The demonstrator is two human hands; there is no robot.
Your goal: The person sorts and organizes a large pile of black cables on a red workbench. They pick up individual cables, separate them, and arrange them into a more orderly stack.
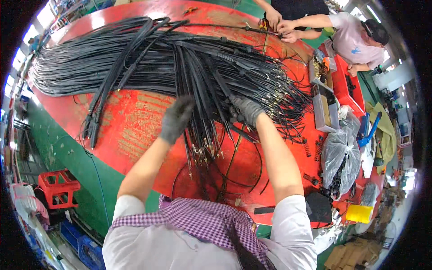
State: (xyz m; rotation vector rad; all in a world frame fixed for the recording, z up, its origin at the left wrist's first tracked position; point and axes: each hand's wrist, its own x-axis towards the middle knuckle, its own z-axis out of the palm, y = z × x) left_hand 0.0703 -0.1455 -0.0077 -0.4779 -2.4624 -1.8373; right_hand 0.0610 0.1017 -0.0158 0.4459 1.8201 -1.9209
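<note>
- Black cables point(198, 85) lie fanned across the red table point(130, 121).
- Left hand point(176, 119), gloved, hovers loosely open just beside them.
- Right hand point(245, 110) grips several cables; best to keep their ends aligned.

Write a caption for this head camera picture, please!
Two gloved hands, left hand and right hand, sort black cables on a red table.

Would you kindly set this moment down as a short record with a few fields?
Surface: worn red table with a green edge
Left hand: grey glove, raised over the table beside the cable ends, holding nothing that shows
Right hand: grey glove, closed on a bundle of black cables
Cable ends: metal fittings fan out below the hands
Nearby: grey plastic bag, yellow box, red crate
Others: a second person's hands work at the far edge
</note>
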